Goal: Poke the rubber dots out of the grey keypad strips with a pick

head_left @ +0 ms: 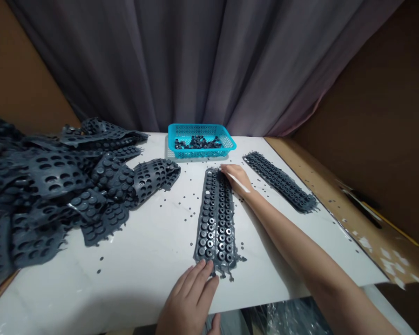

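A: Where's the strip they're on?

B: Dark studded strip [217,218], mid-table [132,284], running approx. 12 to 6 o'clock. 2 pale gaps in it, toward its 11.

A: And the L hand?

B: Left hand [192,295], at the strip's 6–7 o'clock end. Fingers spread loosely, tips on the near edge, not clenched on anything.

A: R hand?

B: Right hand [236,177], up at the strip's 12–1 end, fingers pinched round a thin white stick [240,183]. Can't tell what its tip touches; fingers hide it.

A: What else is nearby?

B: Blue basket [203,152] at 12, w/ small dark pieces [199,142] in it. 2nd strip [282,181] at 2, slanted, well apart from the 1st. Big pile of dark sheets [59,172] at 9–10, some bent, some full of round holes. Tiny black bits [191,244] scattered abt. the table, both sides of the strip.
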Demonstrator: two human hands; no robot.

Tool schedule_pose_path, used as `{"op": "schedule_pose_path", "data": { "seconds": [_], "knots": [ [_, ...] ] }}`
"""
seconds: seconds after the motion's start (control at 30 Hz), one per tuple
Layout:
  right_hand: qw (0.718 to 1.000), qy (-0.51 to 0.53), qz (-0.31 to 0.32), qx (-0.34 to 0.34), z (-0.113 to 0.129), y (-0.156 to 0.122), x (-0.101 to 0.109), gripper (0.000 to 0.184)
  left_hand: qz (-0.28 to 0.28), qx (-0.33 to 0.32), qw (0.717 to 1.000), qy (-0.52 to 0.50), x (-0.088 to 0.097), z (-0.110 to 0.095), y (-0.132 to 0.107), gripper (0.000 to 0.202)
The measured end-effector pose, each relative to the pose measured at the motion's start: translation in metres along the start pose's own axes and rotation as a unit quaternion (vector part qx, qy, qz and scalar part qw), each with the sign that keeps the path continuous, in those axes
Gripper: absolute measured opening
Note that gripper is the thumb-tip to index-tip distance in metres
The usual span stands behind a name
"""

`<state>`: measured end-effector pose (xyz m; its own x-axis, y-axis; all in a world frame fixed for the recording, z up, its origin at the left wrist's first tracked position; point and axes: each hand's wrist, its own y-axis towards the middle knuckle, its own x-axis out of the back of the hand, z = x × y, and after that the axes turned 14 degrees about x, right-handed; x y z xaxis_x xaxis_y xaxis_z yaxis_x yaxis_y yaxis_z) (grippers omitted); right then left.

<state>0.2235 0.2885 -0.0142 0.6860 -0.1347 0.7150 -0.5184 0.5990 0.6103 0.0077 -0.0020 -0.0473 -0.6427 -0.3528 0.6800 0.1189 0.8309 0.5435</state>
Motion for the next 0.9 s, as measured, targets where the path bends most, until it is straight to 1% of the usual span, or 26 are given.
{"op": "schedule_pose_path", "data": {
  "seconds": [0.1,0.17,0.3,0.4,0.53,0.67,0.9],
  "knots": [
    [0.999,-0.001,-0.044,-0.021,-0.002,0.0,0.002,0.026,-0.006,-0.003,1.0,0.0,-0.001,0.001,0.0,0.041],
    [0.998,0.019,-0.053,-0.019,0.002,-0.001,0.002,0.024,-0.008,-0.002,1.0,-0.002,-0.002,0.001,-0.001,0.04],
    [0.997,0.071,-0.036,-0.006,0.011,-0.003,-0.002,0.022,-0.003,0.001,1.0,-0.002,-0.003,0.002,-0.003,0.04],
    [0.995,0.092,-0.028,-0.009,0.012,-0.003,-0.006,0.024,-0.002,-0.002,1.0,-0.001,-0.003,0.002,-0.003,0.039],
    [0.994,0.103,-0.023,-0.016,0.011,-0.002,-0.009,0.026,-0.006,0.0,1.0,-0.002,-0.003,0.001,-0.001,0.038],
    [0.994,0.109,-0.019,-0.017,0.011,-0.002,-0.007,0.027,-0.012,-0.003,1.0,-0.004,-0.004,0.001,-0.001,0.038],
    [0.994,0.106,-0.018,-0.013,0.011,-0.004,-0.006,0.029,-0.007,-0.001,1.0,-0.003,-0.005,0.002,-0.004,0.038]
  ]
}}
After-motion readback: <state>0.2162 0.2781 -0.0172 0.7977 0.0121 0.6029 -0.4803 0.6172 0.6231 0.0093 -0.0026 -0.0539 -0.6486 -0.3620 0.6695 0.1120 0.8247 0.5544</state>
